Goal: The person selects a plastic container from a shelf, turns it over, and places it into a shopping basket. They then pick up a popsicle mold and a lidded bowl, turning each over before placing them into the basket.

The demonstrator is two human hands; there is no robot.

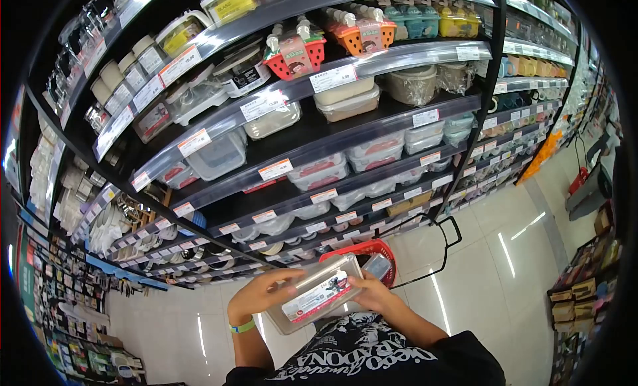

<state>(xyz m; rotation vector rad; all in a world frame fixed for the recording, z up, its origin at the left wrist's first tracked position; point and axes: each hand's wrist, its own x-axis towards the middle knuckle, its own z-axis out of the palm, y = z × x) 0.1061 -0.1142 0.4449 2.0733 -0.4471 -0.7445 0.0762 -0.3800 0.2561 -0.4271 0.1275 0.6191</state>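
Note:
A clear plastic food storage box (279, 319) with a white and red paper label is held tilted in front of my chest. My left hand (266, 291), with a yellow-green band at the wrist, grips its left side, fingers lying over the top. On the opposite side my right hand (370, 289) is closed round the edge, thumb near the label's picture. Just beyond the box, a red shopping basket (392, 253) stands on the floor with a clear container and dark things inside, partly hidden by the box.
Ahead, a tall shelf unit (345, 133) carries plastic boxes, popsicle moulds (292, 50) and price tags. The basket's long black handle (455, 233) sticks out to the right over the tiled floor (492, 299). More shelves with goods (585, 286) stand at far right.

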